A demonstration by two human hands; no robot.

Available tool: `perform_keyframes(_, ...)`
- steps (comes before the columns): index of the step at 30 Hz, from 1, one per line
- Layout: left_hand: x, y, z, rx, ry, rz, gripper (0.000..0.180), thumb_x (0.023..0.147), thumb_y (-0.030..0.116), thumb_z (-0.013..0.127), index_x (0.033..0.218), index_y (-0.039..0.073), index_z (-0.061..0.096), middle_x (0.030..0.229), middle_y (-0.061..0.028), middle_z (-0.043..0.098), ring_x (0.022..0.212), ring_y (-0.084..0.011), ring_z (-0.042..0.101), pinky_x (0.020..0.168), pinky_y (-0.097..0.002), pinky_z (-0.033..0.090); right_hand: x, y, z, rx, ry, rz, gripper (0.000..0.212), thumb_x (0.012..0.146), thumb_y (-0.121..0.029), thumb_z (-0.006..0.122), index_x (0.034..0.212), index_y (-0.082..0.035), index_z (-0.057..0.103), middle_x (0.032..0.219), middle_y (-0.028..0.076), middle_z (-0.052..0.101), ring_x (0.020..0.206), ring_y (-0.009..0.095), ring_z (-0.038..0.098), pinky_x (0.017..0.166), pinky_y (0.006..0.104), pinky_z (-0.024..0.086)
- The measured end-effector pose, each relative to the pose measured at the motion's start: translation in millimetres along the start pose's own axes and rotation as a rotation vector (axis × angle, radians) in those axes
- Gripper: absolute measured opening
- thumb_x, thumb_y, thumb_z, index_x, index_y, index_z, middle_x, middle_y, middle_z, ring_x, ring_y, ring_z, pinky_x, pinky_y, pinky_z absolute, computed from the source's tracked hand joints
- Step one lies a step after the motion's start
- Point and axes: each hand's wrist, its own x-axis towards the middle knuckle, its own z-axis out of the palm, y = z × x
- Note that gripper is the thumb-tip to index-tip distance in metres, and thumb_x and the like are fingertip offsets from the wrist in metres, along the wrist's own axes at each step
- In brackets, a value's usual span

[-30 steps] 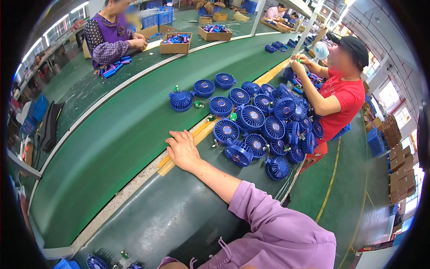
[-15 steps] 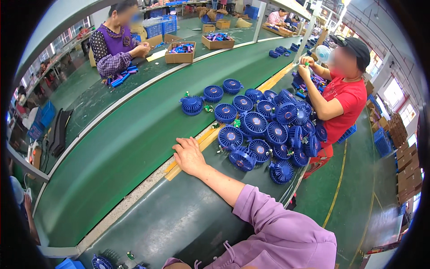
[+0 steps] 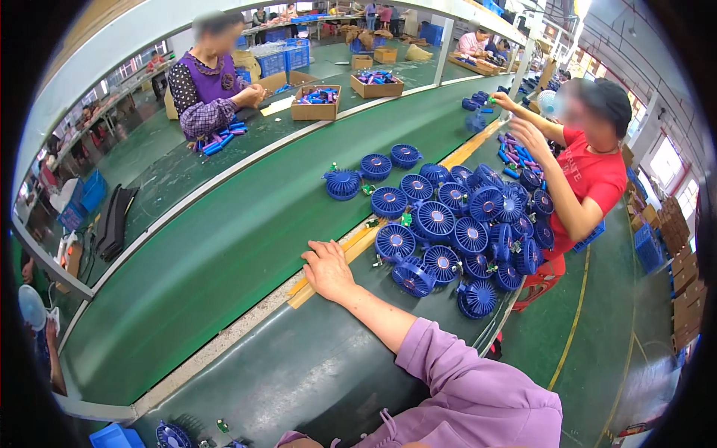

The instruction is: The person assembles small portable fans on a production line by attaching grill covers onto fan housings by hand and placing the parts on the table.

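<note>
My right hand [image 3: 329, 271] lies palm down with its fingers stretched out on the yellow wooden strip [image 3: 302, 292] between the bench and the conveyor. Nothing shows in its grasp. Just to its right, a heap of round dark-blue handheld fan heads [image 3: 435, 219] covers the bench, some with small green circuit boards [image 3: 406, 219] hanging from them. A few more fan heads [image 3: 343, 184] rest at the green belt's [image 3: 224, 287] near side, beyond my fingers. My left hand is not in view.
On the right, a co-worker in a red shirt [image 3: 594, 175] reaches toward the belt. Across it, another person in purple [image 3: 213, 93] sits by cardboard boxes [image 3: 316, 109] of coloured cylinders. A fan head [image 3: 172, 434] and a blue bin [image 3: 116, 436] are at the lower left.
The whole view has shifted slightly, while my right hand stays on the strip. The red-shirted co-worker's hands have parted, one extending toward the belt. A blurred blue fan head appears near there.
</note>
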Motion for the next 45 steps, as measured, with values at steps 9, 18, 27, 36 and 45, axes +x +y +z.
perform_keyframes(9,22,-22,-23,-0.086,-0.154,0.070,0.032,0.098,0.022,0.052,0.120,-0.002,0.051,0.115,-0.0207,0.056,0.104,-0.0313,0.055,0.095,-0.0427,0.043,4,12,3,-0.053,0.015,-0.044,0.027,0.084,-0.020,0.064,0.107,-0.006,0.066,0.127,0.016,0.056,0.122,0.032,0.049,0.110,0.0498,0.031)
perform_keyframes(18,142,-34,53,-0.613,0.308,-1.218,0.026,0.103,0.017,0.046,0.117,-0.003,0.052,0.121,-0.0238,0.056,0.113,-0.0324,0.056,0.096,-0.0434,0.043,3,14,13,-0.090,-0.064,-0.080,0.028,0.085,-0.018,0.062,0.111,-0.008,0.066,0.129,0.016,0.057,0.121,0.035,0.051,0.107,0.0511,0.034)
perform_keyframes(27,150,-17,59,-0.767,0.530,-1.042,0.033,0.097,0.014,0.057,0.124,-0.001,0.046,0.129,-0.0206,0.049,0.122,-0.0281,0.050,0.100,-0.0395,0.039,6,15,8,-0.092,-0.024,-0.153,0.025,0.087,-0.013,0.059,0.110,-0.006,0.064,0.128,0.017,0.058,0.115,0.038,0.052,0.101,0.0492,0.038)
perform_keyframes(36,147,-14,54,-0.763,0.429,-1.056,0.036,0.088,0.025,0.069,0.111,0.002,0.055,0.112,-0.0155,0.054,0.107,-0.0246,0.051,0.091,-0.0365,0.038,5,16,8,-0.085,-0.048,-0.140,0.026,0.088,-0.014,0.058,0.112,-0.005,0.064,0.130,0.019,0.056,0.121,0.037,0.050,0.108,0.0507,0.033)
perform_keyframes(45,150,-13,61,-0.693,0.509,-0.890,0.046,0.086,0.017,0.072,0.121,-0.003,0.049,0.124,-0.0218,0.049,0.114,-0.0276,0.048,0.097,-0.0378,0.037,6,18,8,-0.095,-0.035,-0.150,0.026,0.088,-0.014,0.059,0.111,-0.005,0.064,0.129,0.019,0.057,0.118,0.039,0.050,0.105,0.0494,0.035)
